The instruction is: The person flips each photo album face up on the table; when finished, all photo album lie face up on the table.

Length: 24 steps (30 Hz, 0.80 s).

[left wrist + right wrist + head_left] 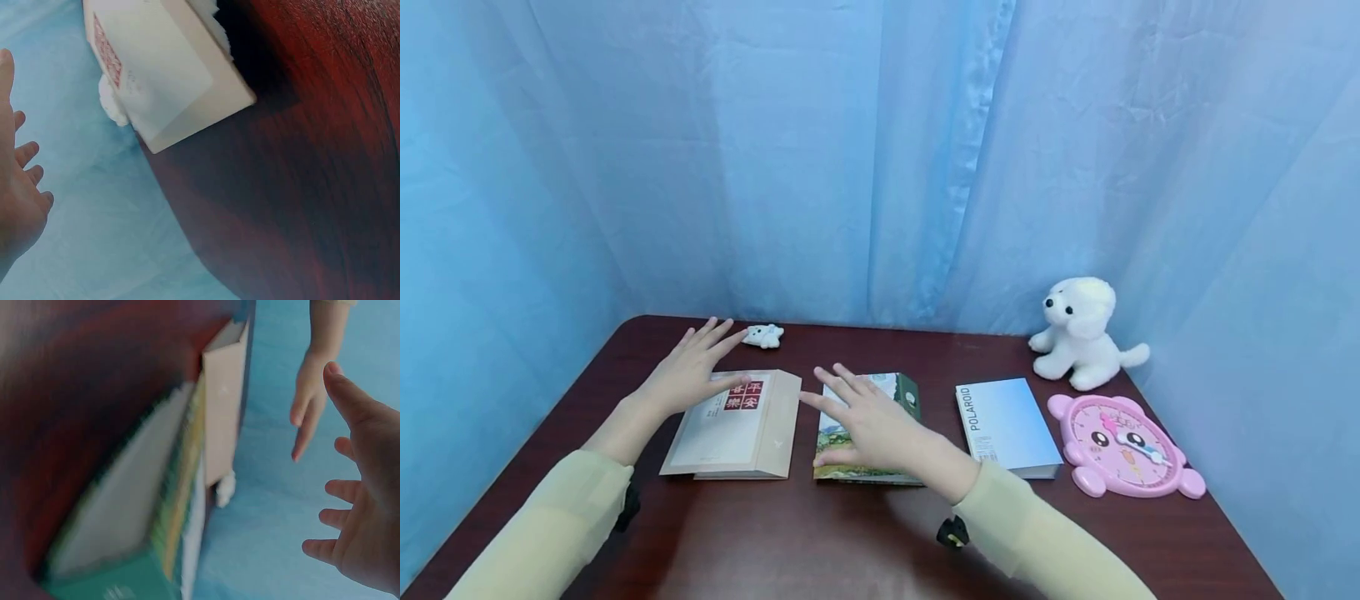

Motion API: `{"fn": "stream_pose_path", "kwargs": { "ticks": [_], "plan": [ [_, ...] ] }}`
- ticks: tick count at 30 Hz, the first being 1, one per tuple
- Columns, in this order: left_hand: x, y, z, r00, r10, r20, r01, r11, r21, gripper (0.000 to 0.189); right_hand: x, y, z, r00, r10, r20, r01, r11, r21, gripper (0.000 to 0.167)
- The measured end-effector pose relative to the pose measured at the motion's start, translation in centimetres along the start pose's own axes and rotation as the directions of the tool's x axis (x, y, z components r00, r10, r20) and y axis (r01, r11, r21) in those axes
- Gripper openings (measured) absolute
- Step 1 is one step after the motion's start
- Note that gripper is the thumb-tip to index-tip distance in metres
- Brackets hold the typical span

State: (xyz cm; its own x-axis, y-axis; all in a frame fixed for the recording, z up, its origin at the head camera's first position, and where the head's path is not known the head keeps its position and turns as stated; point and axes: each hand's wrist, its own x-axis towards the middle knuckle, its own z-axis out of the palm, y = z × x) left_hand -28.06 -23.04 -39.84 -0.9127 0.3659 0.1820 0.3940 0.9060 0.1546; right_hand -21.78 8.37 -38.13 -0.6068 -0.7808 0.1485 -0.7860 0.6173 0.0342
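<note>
Left hand (pixel 688 375) spread flat, fingers (pixel 718 329) straight and apart, hovering over or resting on the far left corner of the beige book (pixel 737 425); actual contact hard to tell. Gripping nothing. Beige book lying flat on the dark red-brown counter (pixel 820 542), left of centre, with a red block of characters on its cover. In the left wrist view, same book (pixel 169 81) seen from above, the palm (pixel 19 200) off to one side with fingers relaxed.

Right hand (pixel 868 425) likewise open, fingers (pixel 842 385) fanned out, lying over the near left part of the landscape-cover book (pixel 880 417) with a green spine. Holding nothing. That book in the middle of the row, just beside the beige one, a narrow gap between them. In the right wrist view, books blurred, the green edge (pixel 119 584) nearest the lens, the right palm (pixel 369 531) open at the picture's edge.

Further right, a pale blue book marked POLAROID (pixel 1006 425), near but apart from the middle book. Beyond it, a pink cartoon clock (pixel 1123 446) lying face up, and a white plush dog (pixel 1078 333) sitting at the back corner. A small white plush toy (pixel 763 336) at the far edge, just beyond the left fingertips. Blue curtain (pixel 880 150) all around.
</note>
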Motion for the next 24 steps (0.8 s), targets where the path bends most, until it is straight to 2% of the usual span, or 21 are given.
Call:
{"fn": "stream_pose_path", "kwargs": {
  "ticks": [4,11,14,24],
  "plan": [
    [0.4,-0.6,0.9,0.999,-0.031,0.015,0.032,0.998,-0.048,0.083,0.8,-0.9,1.8,1.000,-0.008,0.023,0.007,0.999,0.038,0.084],
    [0.8,-1.6,2.3,0.997,-0.059,0.045,0.066,0.982,-0.177,0.076,2.2,-1.8,3.6,0.998,-0.006,0.066,-0.008,0.977,0.212,0.085],
    [0.9,-1.9,2.8,0.996,-0.061,0.061,0.072,0.975,-0.208,0.074,2.8,-1.9,4.3,0.997,-0.008,0.079,-0.010,0.974,0.227,0.087],
    [1.4,-2.4,5.2,0.994,-0.059,0.088,0.076,0.975,-0.210,0.068,4.3,-1.8,6.5,0.994,-0.032,0.101,0.007,0.972,0.236,0.082]
  ]
}}
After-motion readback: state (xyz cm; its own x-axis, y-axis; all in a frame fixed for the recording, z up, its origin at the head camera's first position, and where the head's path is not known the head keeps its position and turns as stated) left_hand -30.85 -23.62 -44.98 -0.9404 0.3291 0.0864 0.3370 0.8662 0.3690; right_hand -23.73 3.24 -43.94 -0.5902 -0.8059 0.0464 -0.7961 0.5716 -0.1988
